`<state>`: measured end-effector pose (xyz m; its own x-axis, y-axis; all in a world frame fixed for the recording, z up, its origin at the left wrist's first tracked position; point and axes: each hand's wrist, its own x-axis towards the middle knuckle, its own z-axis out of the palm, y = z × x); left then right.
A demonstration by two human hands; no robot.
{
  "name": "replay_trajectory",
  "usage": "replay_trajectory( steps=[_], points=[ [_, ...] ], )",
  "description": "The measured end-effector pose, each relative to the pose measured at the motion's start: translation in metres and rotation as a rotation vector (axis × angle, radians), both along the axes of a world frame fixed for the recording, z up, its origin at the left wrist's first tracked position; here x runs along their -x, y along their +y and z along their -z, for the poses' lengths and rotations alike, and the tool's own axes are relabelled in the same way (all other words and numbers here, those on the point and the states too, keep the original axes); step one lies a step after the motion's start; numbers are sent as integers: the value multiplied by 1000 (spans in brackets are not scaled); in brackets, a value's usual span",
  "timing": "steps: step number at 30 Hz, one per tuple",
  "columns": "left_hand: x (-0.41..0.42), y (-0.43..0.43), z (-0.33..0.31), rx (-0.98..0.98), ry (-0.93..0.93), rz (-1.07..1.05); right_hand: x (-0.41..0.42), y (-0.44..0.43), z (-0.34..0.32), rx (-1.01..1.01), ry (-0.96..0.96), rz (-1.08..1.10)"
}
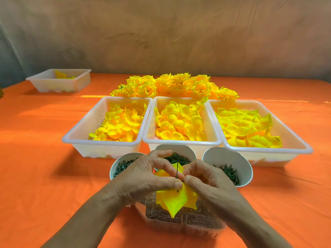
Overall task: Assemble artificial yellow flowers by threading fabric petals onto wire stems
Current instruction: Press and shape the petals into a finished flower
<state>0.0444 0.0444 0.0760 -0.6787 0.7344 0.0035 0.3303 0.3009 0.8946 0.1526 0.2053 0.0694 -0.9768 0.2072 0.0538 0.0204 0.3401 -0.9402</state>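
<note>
A thin dark green wire stem stands nearly upright between my two hands, low in the middle of the view. My left hand and my right hand both pinch yellow fabric petals threaded on the stem; the pointed petals hang below my fingers. Three white trays hold loose yellow petals: the left tray, the middle tray and the right tray. Finished yellow flowers lie heaped behind the trays.
Three white cups of dark green parts stand before the trays: left cup, middle cup, right cup. A clear plastic box sits under my hands. Another white tray stands far left on the orange cloth.
</note>
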Motion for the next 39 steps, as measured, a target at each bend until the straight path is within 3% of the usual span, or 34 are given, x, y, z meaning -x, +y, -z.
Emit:
replay_trajectory(
  steps=[3,9,15,26,31,39],
  points=[
    [0,1,2,9,-67,10,1,1,0,-15,-6,-11],
    [-2,-5,-8,26,-31,73,-2,1,-1,-23,24,-6],
    [1,-13,-12,-102,-248,-5,-5,0,-3,21,57,23],
    [-8,-1,-10,-5,-195,-115,-1,-10,2,-72,101,38],
    [-4,-10,-21,115,186,-281,-3,-6,5,-88,93,31],
    [-13,-4,-20,198,353,-274,-2,-6,4,-98,103,32]
  ],
)
